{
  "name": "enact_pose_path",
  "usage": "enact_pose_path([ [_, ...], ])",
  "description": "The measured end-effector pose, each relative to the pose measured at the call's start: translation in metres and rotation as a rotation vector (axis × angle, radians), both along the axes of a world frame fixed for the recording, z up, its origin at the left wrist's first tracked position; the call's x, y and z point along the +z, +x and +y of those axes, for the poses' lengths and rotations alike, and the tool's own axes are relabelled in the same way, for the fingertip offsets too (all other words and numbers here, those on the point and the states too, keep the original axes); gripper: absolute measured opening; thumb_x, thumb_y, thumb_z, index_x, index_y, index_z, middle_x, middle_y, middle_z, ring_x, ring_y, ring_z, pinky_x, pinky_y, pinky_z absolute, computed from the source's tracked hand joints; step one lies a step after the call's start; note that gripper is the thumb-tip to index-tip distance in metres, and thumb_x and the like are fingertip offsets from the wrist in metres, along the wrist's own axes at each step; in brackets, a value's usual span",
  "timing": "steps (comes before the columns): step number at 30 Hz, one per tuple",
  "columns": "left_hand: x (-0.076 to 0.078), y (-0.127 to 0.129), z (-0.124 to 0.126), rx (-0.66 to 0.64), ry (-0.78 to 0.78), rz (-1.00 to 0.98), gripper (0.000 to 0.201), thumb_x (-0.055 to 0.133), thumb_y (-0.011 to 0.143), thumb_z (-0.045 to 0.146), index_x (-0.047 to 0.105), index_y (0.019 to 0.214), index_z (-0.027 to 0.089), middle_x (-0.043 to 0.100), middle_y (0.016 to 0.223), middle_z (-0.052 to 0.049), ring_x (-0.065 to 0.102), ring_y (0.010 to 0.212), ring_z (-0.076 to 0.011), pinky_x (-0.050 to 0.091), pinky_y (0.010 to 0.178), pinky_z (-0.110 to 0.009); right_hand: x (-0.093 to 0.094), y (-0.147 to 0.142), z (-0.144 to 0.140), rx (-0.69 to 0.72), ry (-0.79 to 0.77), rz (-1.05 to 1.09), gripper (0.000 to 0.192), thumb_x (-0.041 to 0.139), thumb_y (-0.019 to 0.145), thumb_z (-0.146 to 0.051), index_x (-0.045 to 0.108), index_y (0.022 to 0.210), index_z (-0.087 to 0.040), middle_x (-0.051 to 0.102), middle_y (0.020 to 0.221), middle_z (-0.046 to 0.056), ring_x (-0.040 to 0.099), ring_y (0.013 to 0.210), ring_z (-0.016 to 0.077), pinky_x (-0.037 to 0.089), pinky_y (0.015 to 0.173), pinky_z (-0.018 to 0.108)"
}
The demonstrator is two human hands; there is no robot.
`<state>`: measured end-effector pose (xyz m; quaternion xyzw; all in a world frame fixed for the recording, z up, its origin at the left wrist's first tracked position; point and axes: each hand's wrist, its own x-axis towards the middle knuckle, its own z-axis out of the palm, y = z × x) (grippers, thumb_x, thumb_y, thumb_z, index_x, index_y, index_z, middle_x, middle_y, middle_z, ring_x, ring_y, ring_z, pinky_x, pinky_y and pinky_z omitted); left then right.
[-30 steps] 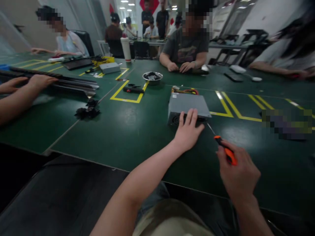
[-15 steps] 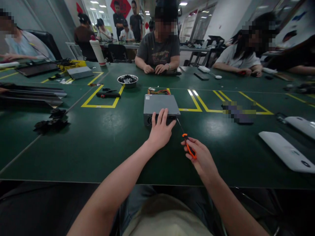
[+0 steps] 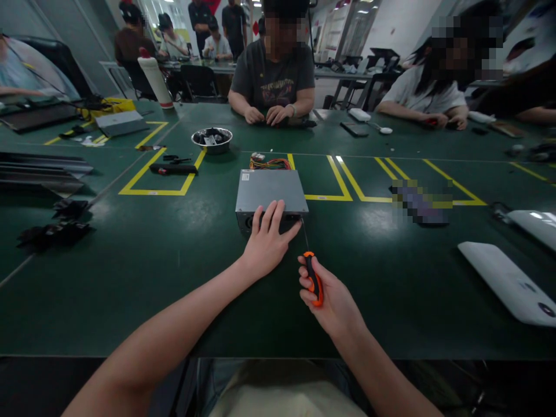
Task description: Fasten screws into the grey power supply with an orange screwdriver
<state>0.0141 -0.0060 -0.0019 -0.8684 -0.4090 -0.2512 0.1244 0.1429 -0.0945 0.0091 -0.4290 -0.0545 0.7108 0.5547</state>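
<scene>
A grey metal computer power supply [image 3: 271,188] lies on the green table, its bundle of coloured wires [image 3: 270,164] at the far side. My left hand [image 3: 267,240] rests on its near top edge with the fingers spread, the thumb stretched toward the near right corner. An orange and black screwdriver [image 3: 313,279] is gripped in my right hand [image 3: 332,295]. Its thin shaft points away from me, and the tip is at the near right corner of the power supply, close to my left thumb. Whether the tip sits in a screw is too small to tell.
A metal bowl [image 3: 212,141] of small parts stands behind left. Black parts [image 3: 56,229] and dark panels [image 3: 43,171] lie at left, a black tool [image 3: 174,168] in a yellow-taped box. White devices [image 3: 508,281] are at right. A person [image 3: 273,81] sits opposite.
The view has tilted down and shifted. My right hand has turned the screwdriver more upright in the view, wrapping its fingers round the handle. My left hand stays on the power supply.
</scene>
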Motion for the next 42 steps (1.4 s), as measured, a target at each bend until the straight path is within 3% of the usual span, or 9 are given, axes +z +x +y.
enact_pose_path([
  [4,0.0005,-0.0024,0.0037,-0.016,0.014,0.019,0.053,0.058,0.075,0.017,0.045,0.125,0.031,0.027,0.142,-0.011,0.022,0.131,-0.0317,0.018,0.103,-0.052,0.0007,-0.0023,0.0024,-0.062,0.012,-0.007,0.01,0.066,0.071,-0.019,0.059,0.076,-0.014,0.051,0.064,-0.003,0.038,0.044,0.0008,0.022,0.03,0.009],
  [11,0.0015,-0.0028,0.0061,-0.015,0.022,0.04,0.053,0.056,0.076,0.016,0.045,0.126,0.031,0.029,0.141,-0.012,0.024,0.13,-0.0318,0.019,0.102,-0.05,0.007,-0.005,0.0081,0.048,-0.117,0.099,0.021,0.054,0.08,-0.031,0.061,0.08,-0.011,0.047,0.057,-0.001,0.039,0.043,0.0036,0.031,0.035,0.012],
  [17,0.0024,-0.0035,0.0061,-0.007,0.007,0.056,0.055,0.056,0.076,0.018,0.043,0.127,0.032,0.029,0.141,-0.012,0.025,0.13,-0.0315,0.018,0.103,-0.049,0.0046,-0.0045,0.0084,-0.021,-0.064,0.091,0.009,0.06,0.075,-0.023,0.058,0.076,-0.014,0.052,0.065,0.0,0.037,0.043,0.0019,0.025,0.031,0.009],
  [23,0.0025,-0.0034,0.0055,0.0,0.011,0.052,0.055,0.056,0.075,0.017,0.043,0.127,0.031,0.03,0.141,-0.011,0.025,0.129,-0.031,0.018,0.103,-0.048,0.0068,0.0014,0.0097,0.005,-0.183,0.171,0.017,0.054,0.081,-0.027,0.06,0.081,-0.011,0.049,0.063,0.001,0.043,0.046,0.0037,0.034,0.035,0.01],
  [26,0.0027,-0.0035,0.0056,-0.004,0.009,0.059,0.057,0.057,0.075,0.016,0.042,0.128,0.032,0.03,0.141,-0.011,0.024,0.13,-0.031,0.019,0.102,-0.049,0.0076,0.0033,0.0097,0.018,-0.147,0.171,0.021,0.05,0.083,-0.03,0.06,0.085,-0.012,0.048,0.062,0.0,0.038,0.043,0.0028,0.029,0.032,0.01],
  [30,0.0045,-0.0035,0.0054,-0.004,0.003,0.072,0.057,0.057,0.075,0.017,0.041,0.128,0.031,0.03,0.141,-0.012,0.024,0.13,-0.0311,0.019,0.102,-0.048,0.008,0.0036,0.0078,-0.061,-0.05,0.09,0.009,0.059,0.076,-0.022,0.058,0.074,-0.014,0.051,0.066,-0.001,0.036,0.043,0.001,0.026,0.03,0.008],
  [36,0.0056,-0.0037,0.0053,0.001,0.009,0.084,0.056,0.056,0.076,0.018,0.041,0.128,0.032,0.031,0.14,-0.011,0.025,0.13,-0.0306,0.021,0.102,-0.048,0.0056,0.0019,0.0078,-0.075,-0.173,0.183,0.015,0.053,0.082,-0.026,0.06,0.079,-0.013,0.05,0.061,0.0,0.043,0.046,0.0031,0.035,0.036,0.01],
  [42,0.0054,-0.005,0.0057,-0.01,0.012,0.102,0.055,0.054,0.078,0.019,0.04,0.129,0.032,0.031,0.14,-0.013,0.025,0.13,-0.0308,0.022,0.101,-0.049,0.0059,-0.0015,0.0083,-0.095,-0.107,0.16,0.01,0.056,0.079,-0.024,0.059,0.08,-0.014,0.051,0.065,0.0,0.041,0.045,0.0022,0.027,0.03,0.009],
])
